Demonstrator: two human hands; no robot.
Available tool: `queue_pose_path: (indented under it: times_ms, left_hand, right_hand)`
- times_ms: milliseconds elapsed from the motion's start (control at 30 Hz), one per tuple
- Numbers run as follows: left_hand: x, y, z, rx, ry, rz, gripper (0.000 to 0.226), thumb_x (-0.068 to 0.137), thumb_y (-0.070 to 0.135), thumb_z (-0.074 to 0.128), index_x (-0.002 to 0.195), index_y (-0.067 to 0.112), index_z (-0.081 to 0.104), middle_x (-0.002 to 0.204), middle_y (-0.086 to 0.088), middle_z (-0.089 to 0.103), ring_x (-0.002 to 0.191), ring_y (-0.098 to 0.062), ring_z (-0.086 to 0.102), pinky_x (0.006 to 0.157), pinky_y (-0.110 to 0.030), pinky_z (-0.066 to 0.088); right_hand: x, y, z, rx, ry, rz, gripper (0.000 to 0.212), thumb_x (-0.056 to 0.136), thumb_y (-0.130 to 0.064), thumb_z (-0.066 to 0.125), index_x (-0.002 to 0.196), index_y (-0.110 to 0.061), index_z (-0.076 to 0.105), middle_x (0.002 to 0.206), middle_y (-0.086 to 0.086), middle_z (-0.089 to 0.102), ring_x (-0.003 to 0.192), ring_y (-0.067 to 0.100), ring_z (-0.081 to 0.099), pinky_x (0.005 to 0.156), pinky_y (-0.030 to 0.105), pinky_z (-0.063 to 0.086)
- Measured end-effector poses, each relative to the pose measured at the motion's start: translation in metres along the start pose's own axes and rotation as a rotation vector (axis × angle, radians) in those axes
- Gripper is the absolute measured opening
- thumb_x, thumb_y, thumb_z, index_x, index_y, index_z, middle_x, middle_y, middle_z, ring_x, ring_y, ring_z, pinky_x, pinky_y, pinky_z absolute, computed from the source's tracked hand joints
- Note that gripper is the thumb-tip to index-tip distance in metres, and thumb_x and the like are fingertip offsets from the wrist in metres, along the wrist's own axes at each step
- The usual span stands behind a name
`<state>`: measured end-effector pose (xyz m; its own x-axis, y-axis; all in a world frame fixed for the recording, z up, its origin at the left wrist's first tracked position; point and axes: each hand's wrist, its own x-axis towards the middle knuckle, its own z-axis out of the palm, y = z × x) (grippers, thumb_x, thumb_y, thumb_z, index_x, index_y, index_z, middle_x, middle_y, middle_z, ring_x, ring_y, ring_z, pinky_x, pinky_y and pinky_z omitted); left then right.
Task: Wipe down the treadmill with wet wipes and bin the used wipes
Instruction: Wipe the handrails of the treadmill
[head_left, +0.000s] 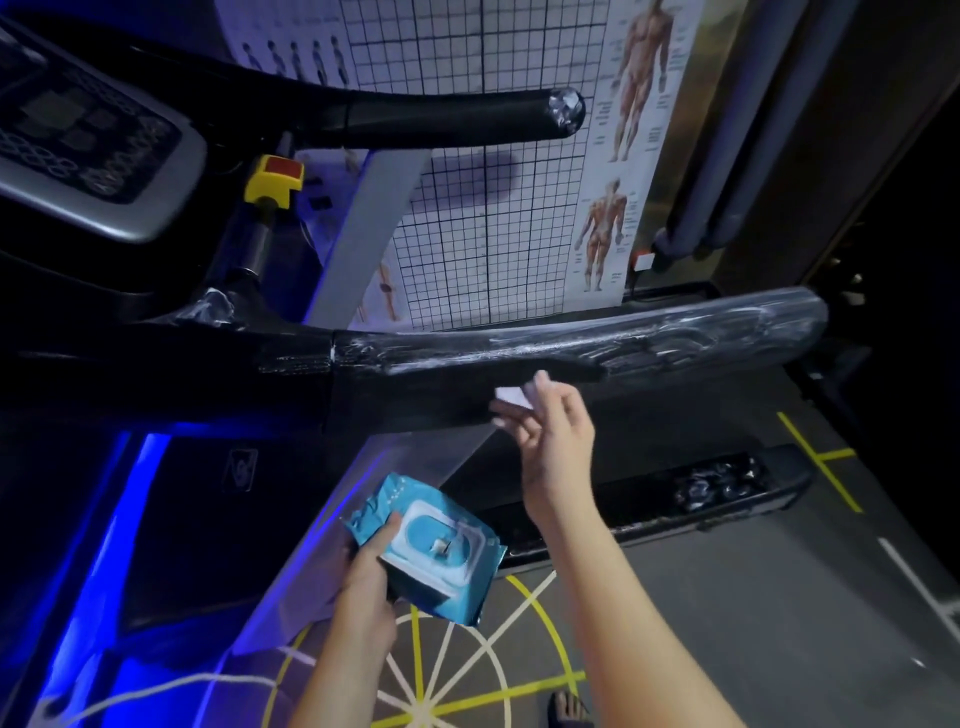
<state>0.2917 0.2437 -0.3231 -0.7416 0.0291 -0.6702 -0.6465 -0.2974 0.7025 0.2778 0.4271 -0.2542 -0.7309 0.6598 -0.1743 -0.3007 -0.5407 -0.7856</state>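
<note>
Wipe (511, 397) shows as a small white scrap pinched in the fingertips of the right hand (550, 436), just below the handrail (571, 348) and seemingly not yet pressed to it. The other fingers are loosely spread. Lower and to the left, the left hand (369, 566) grips the pack (441, 545) by one end, thumb on top. With so slight a pinch, the wipe could slip out on the first stroke. The wrinkled film (701, 332) on the handrail may snag or bunch it. No bin is in view.
</note>
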Motion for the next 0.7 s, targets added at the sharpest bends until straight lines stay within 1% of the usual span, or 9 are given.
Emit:
queue_pose_path:
  times_ms: [67,133,200,267,333,433,500,600,700]
  left_hand:
    - [0.002,-0.005,0.003,0.019,0.005,0.010,0.013,0.101,0.021,0.064,0.108,0.014,0.071,0.076,-0.001,0.080,0.063,-0.018,0.076,0.070,-0.035,0.055]
    - [0.004,-0.008,0.004,0.037,0.006,0.025,0.011,0.100,0.020,0.064,0.106,0.014,0.071,0.076,-0.001,0.080,0.063,-0.017,0.076,0.063,-0.033,0.057]
    - [0.007,-0.008,0.004,0.047,0.010,0.016,0.019,0.099,0.022,0.067,0.113,0.012,0.073,0.090,-0.007,0.082,0.077,-0.024,0.079,0.061,-0.034,0.058]
    - [0.008,-0.007,0.005,0.034,0.026,0.006,0.031,0.097,0.023,0.069,0.124,0.009,0.072,0.110,-0.016,0.079,0.095,-0.034,0.076,0.055,-0.033,0.060]
    - [0.010,-0.007,0.009,0.019,0.029,0.009,0.029,0.099,0.022,0.066,0.125,0.009,0.071,0.108,-0.016,0.080,0.094,-0.034,0.074,0.052,-0.033,0.060]
    - [0.009,-0.009,0.021,0.036,0.002,-0.001,0.020,0.102,0.024,0.063,0.116,0.012,0.072,0.088,-0.006,0.082,0.085,-0.029,0.075,0.061,-0.036,0.060]
    - [0.006,-0.012,0.029,0.042,-0.013,-0.012,0.016,0.103,0.024,0.062,0.109,0.014,0.072,0.083,-0.005,0.081,0.085,-0.029,0.074,0.066,-0.037,0.057]
    - [0.004,-0.018,0.040,0.012,-0.012,-0.011,0.015,0.103,0.023,0.062,0.107,0.012,0.072,0.085,-0.007,0.082,0.092,-0.032,0.071,0.075,-0.041,0.054]
    - [0.006,-0.025,0.049,0.007,-0.009,-0.003,0.015,0.103,0.023,0.063,0.108,0.012,0.071,0.089,-0.008,0.082,0.094,-0.034,0.071,0.078,-0.042,0.055]
  right_hand:
    - [-0.001,0.009,0.004,0.028,-0.066,0.042,0.015,0.098,-0.015,0.063,0.084,-0.011,0.060,0.085,0.010,0.061,0.080,0.024,0.067,0.069,0.031,0.059]
    - [0.002,0.011,0.005,0.080,-0.073,0.060,0.010,0.093,-0.015,0.068,0.087,-0.009,0.064,0.088,0.010,0.063,0.087,0.024,0.067,0.076,0.030,0.057]
    - [0.008,0.007,0.002,0.207,-0.020,0.099,0.013,0.087,-0.018,0.072,0.093,-0.009,0.064,0.089,0.008,0.066,0.088,0.024,0.069,0.077,0.028,0.057]
    - [0.014,0.003,-0.005,0.260,0.024,0.104,0.014,0.088,-0.016,0.071,0.098,-0.008,0.064,0.090,0.007,0.067,0.086,0.023,0.070,0.077,0.027,0.057]
    - [0.022,-0.003,-0.014,0.265,0.068,0.069,0.009,0.093,-0.012,0.068,0.100,-0.007,0.065,0.088,0.007,0.070,0.082,0.019,0.070,0.075,0.026,0.057]
    - [0.038,-0.016,-0.036,0.268,0.157,0.007,0.009,0.095,-0.010,0.068,0.102,-0.005,0.067,0.085,0.004,0.072,0.077,0.016,0.070,0.075,0.027,0.057]
    - [0.049,-0.024,-0.051,0.284,0.195,-0.016,0.009,0.094,-0.011,0.070,0.101,-0.005,0.068,0.087,0.004,0.072,0.080,0.018,0.069,0.077,0.027,0.057]
    - [0.064,-0.035,-0.068,0.303,0.216,-0.073,0.004,0.094,-0.009,0.069,0.097,-0.006,0.069,0.088,0.005,0.072,0.084,0.017,0.069,0.081,0.028,0.057]
    - [0.082,-0.055,-0.088,0.299,0.227,-0.151,0.004,0.096,-0.008,0.066,0.100,-0.006,0.067,0.089,0.004,0.072,0.083,0.014,0.070,0.078,0.026,0.057]
